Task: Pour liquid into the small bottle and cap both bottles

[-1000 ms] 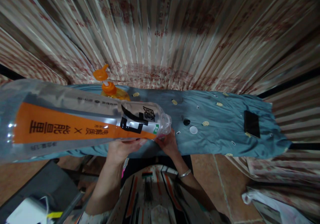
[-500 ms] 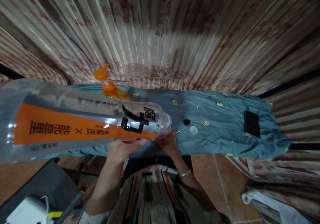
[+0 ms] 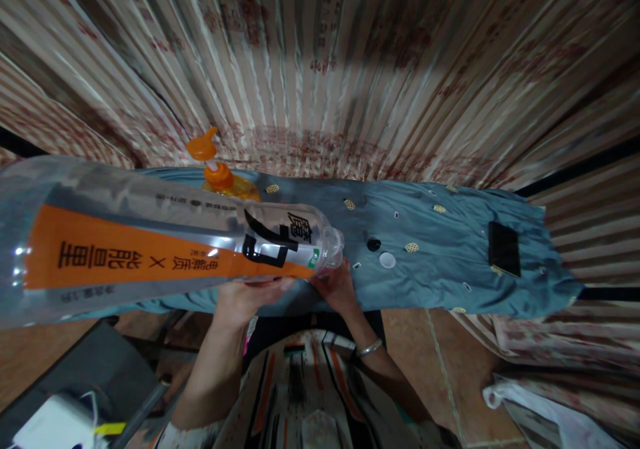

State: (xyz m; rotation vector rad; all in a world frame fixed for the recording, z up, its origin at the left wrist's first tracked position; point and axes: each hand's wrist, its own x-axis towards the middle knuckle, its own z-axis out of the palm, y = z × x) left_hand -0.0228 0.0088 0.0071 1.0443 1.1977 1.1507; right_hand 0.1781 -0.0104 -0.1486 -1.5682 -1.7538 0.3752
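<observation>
A large clear plastic bottle with an orange and silver label stretches across the left and middle of the view. Its base is close to the camera, and its open, capless mouth points right. My left hand is closed on the bottle's lower side, with some fingers hidden behind it. Just below the bottle's neck is my right hand, its fingers bent inward and partly covered by the mouth; what they hold cannot be made out. A round white cap or disc and a small black round piece lie right of the mouth.
Behind the bottle, an orange pump bottle holds yellow liquid. A patterned blue cloth covers the table, with a dark flat rectangular object at right. Striped curtains hang behind. A white device rests on a grey seat.
</observation>
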